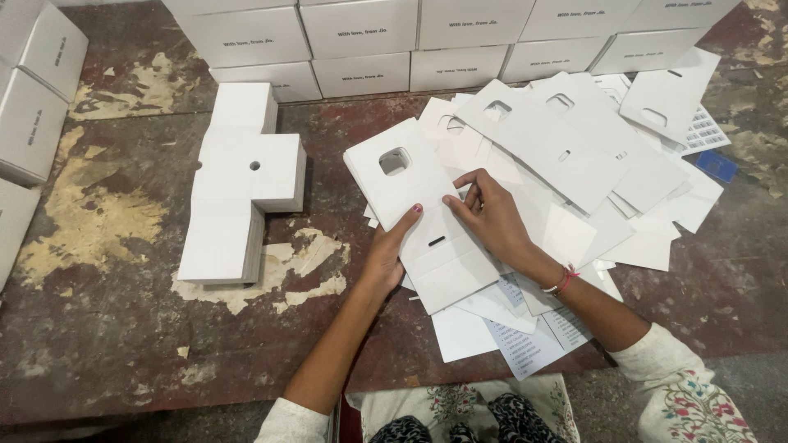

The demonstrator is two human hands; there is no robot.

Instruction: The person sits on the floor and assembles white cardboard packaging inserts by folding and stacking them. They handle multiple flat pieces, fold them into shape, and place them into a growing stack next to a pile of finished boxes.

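White closed boxes (pixel 361 29) line the worn counter (pixel 107 344) from nine to one o'clock. A neat card stack (pixel 238 184) lies at ten, a loose card pile (pixel 591 156) at two. At centre, the left hand (pixel 386 254) and right hand (pixel 488 213) grasp a flat white card (pixel 419 217). A blue label (pixel 716 166) sits at three.

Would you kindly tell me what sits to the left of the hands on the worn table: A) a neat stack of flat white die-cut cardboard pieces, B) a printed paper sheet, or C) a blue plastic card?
A: the neat stack of flat white die-cut cardboard pieces lies left of both hands.
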